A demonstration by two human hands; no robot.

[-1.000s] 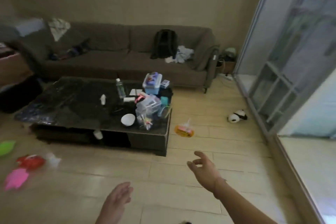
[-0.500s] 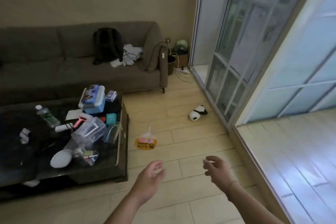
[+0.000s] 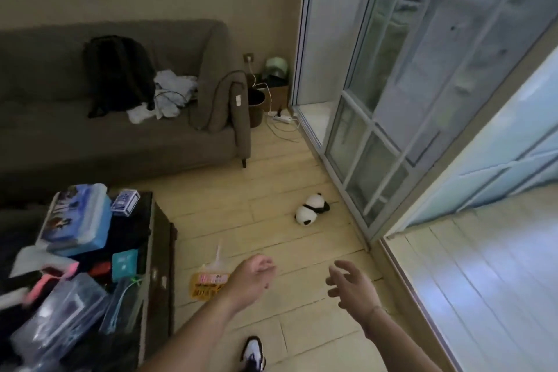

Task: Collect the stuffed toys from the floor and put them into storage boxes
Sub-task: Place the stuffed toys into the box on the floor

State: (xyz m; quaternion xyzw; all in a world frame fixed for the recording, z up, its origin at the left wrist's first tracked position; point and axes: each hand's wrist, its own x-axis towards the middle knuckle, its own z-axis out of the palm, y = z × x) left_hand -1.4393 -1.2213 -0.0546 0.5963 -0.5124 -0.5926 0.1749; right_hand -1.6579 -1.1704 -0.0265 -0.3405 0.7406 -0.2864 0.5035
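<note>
Head view: wood floor (image 3: 241, 214), panda toy (image 3: 311, 208) near glass door (image 3: 377, 136); both hands' fingers loose, empty.

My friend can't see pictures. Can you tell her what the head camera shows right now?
A person's left hand and right hand reach out empty over a wooden floor toward a panda toy lying near a glass sliding door. A yellow packet lies beside a cluttered coffee table, with a sofa behind.

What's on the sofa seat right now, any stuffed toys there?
On the sofa: a black backpack, crumpled white clothes and a grey blanket over the armrest. No toy shows there; behind the backpack is hidden. The panda lies on the floor.
</note>
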